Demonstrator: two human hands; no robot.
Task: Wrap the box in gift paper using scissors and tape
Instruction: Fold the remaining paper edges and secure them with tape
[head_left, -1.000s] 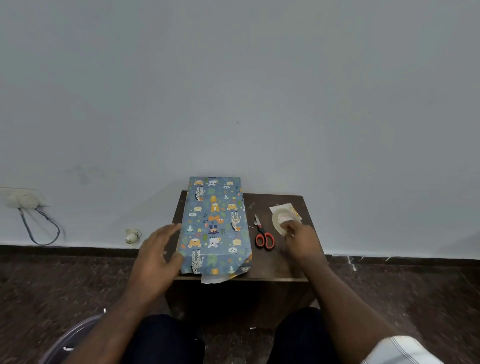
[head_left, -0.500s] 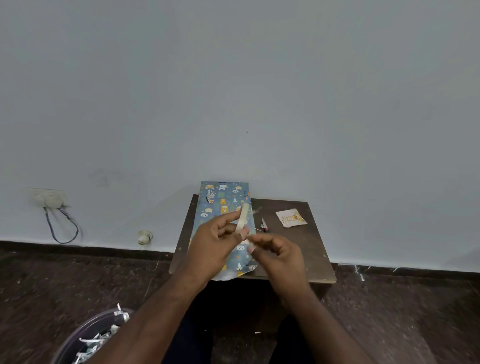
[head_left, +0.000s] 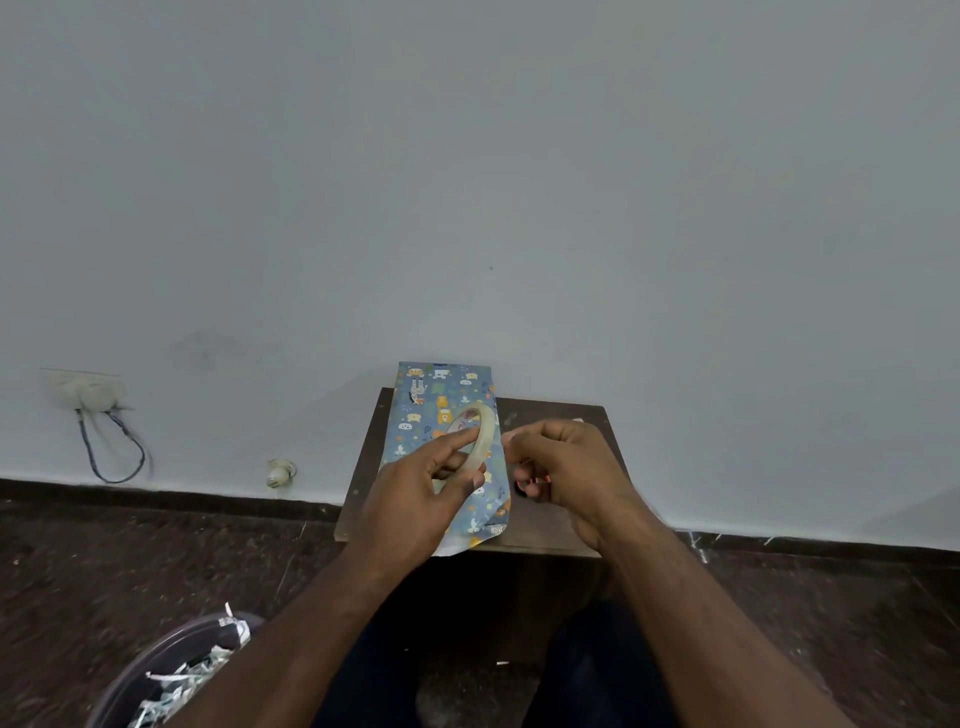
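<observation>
Bare forearms (head_left: 291, 649), no sleeves visible; dark navy trousers (head_left: 587, 670).

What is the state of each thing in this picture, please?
Tape roll: lifted, held by the left hand.
Right hand: fingers curled at the roll's edge; what they pinch is unclear.
Box: lying on the table, covered in gift paper.
Scissors: on the table, mostly hidden.

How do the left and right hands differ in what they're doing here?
The left hand grips the tape roll, thumb outside, fingers through its hole; the right hand holds no roll, its fingers curled beside the roll's edge. The left hand is over the wrapped box, the right over the table. Both are raised.
</observation>
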